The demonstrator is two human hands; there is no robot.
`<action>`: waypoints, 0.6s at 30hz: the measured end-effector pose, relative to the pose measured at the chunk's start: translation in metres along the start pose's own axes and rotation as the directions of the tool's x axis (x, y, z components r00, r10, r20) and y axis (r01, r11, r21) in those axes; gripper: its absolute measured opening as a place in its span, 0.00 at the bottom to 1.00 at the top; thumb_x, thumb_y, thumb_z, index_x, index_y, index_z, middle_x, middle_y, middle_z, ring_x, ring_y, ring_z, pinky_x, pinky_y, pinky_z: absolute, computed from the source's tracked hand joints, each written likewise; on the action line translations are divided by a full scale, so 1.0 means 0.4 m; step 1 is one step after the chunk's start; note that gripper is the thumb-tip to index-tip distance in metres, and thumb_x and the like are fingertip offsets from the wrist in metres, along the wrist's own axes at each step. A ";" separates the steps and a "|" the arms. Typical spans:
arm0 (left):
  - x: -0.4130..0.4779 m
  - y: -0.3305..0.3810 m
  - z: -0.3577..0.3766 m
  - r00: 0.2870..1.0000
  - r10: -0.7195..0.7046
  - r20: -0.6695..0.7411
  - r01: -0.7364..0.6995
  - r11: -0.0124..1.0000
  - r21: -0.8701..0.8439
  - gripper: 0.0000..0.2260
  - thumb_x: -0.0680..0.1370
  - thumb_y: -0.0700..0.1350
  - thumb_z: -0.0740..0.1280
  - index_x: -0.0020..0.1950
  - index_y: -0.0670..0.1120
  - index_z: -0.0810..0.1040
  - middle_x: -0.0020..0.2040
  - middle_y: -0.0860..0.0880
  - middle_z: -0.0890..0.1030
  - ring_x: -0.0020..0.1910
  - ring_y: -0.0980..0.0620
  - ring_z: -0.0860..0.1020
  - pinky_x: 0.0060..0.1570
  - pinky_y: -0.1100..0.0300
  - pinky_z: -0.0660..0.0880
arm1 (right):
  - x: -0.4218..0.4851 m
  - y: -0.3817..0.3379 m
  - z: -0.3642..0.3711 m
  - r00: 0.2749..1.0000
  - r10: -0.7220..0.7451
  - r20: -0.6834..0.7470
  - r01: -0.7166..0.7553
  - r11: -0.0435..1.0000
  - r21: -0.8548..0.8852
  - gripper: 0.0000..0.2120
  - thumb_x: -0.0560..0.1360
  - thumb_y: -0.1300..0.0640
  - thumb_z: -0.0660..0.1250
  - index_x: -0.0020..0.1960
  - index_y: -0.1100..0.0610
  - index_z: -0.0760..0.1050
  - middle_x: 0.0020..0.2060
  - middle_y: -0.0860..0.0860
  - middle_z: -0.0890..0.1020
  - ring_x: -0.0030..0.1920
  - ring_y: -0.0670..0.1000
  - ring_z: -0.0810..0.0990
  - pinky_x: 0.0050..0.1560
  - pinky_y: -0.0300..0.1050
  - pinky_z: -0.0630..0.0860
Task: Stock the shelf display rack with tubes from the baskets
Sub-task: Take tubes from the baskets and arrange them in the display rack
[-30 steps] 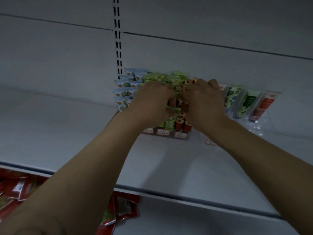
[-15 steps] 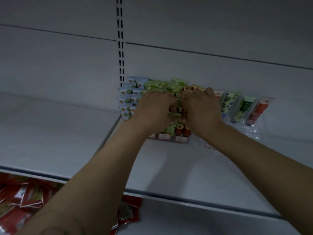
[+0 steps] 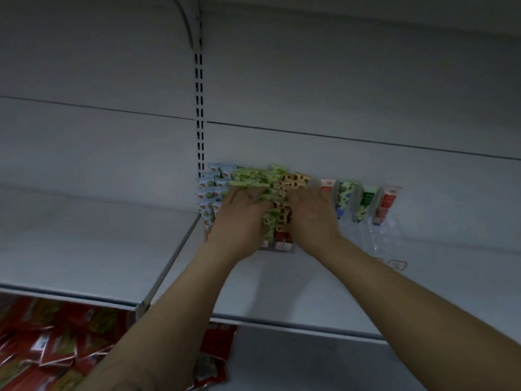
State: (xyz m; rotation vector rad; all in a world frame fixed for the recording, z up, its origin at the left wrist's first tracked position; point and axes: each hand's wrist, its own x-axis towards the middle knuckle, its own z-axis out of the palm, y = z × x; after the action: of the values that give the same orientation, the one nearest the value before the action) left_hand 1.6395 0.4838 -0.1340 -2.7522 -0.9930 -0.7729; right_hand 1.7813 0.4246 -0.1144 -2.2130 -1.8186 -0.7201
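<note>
- My two forearms reach up from the bottom of the view; below them, on the lower shelf, lie red packets (image 3: 56, 340), which are not part of this job
- No basket is in view, so I cannot say how many tubes are left to bring
- Across the bare shelf (image 3: 282, 292), price tags (image 3: 283, 245) sit at the foot of the rack (image 3: 380, 235)
- My left hand (image 3: 242, 218) lies on the green tubes (image 3: 253, 179), fingers stretched forward and flat, pressing and not gripping
- My right hand (image 3: 310, 218) lies just beside it on the brown tubes (image 3: 294, 179); the fingers point forward, but the thumb side is buried between the rows, so I cannot tell whether it pinches a tube
- A second ago both hands were bunched together in the middle with fingers curled among the tubes; now they have drawn a little apart and flattened out
- I take that to mean the tubes I was fitting are in, and I am pushing the rows back and level
- Left of the green row the blue tubes (image 3: 211, 190) stand packed
- To the right the rack is thin: a white-red tube (image 3: 327, 187), a blue-green one (image 3: 345, 198), a green one (image 3: 366, 201) and a red one (image 3: 387, 201) stand singly, with clear plastic in front of them
- So the left rows look full and the right slots need stock
- Behind it all rise the slotted upright (image 3: 199, 108) and the back panel (image 3: 366, 94)
</note>
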 end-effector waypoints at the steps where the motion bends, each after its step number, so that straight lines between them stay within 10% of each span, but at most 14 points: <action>1: -0.017 0.007 -0.007 1.000 0.001 0.003 -0.001 1.000 0.005 0.24 0.74 0.48 0.69 0.70 0.52 0.71 0.76 0.47 0.62 0.75 0.47 0.59 0.74 0.51 0.45 | -0.029 0.006 -0.004 0.998 0.050 -0.036 -0.048 0.998 0.048 0.25 0.62 0.60 0.76 0.58 0.61 0.75 0.50 0.59 0.80 0.52 0.61 0.77 0.55 0.53 0.70; 8: -0.153 0.109 -0.065 0.986 0.135 0.094 -0.142 0.988 0.066 0.25 0.77 0.59 0.63 0.71 0.51 0.68 0.70 0.49 0.69 0.70 0.46 0.64 0.68 0.52 0.56 | -0.291 0.039 -0.114 0.989 0.106 0.103 -0.124 0.974 0.188 0.33 0.71 0.37 0.67 0.70 0.51 0.65 0.60 0.49 0.75 0.59 0.53 0.73 0.60 0.47 0.65; 15: -0.301 0.249 -0.027 0.899 0.400 0.178 -0.402 0.915 -0.025 0.20 0.71 0.59 0.66 0.58 0.49 0.78 0.51 0.50 0.80 0.50 0.46 0.77 0.46 0.52 0.70 | -0.566 0.064 -0.138 0.915 0.068 0.399 -0.181 0.950 0.253 0.24 0.74 0.37 0.62 0.66 0.46 0.66 0.58 0.44 0.75 0.56 0.47 0.76 0.54 0.41 0.71; 18: -0.390 0.314 0.034 0.820 0.415 0.394 -0.433 0.900 -0.046 0.23 0.77 0.61 0.61 0.67 0.50 0.71 0.61 0.50 0.75 0.60 0.47 0.73 0.56 0.53 0.66 | -0.674 0.077 -0.066 0.814 0.029 0.580 -0.207 0.947 0.244 0.29 0.75 0.38 0.63 0.71 0.48 0.63 0.64 0.48 0.74 0.61 0.51 0.74 0.59 0.44 0.72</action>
State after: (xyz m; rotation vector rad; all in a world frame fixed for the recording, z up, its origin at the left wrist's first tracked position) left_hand 1.6216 0.3014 -0.2161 -2.9815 -0.3859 -0.1208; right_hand 1.7693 0.1718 -0.2153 -2.4586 -1.8290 0.2825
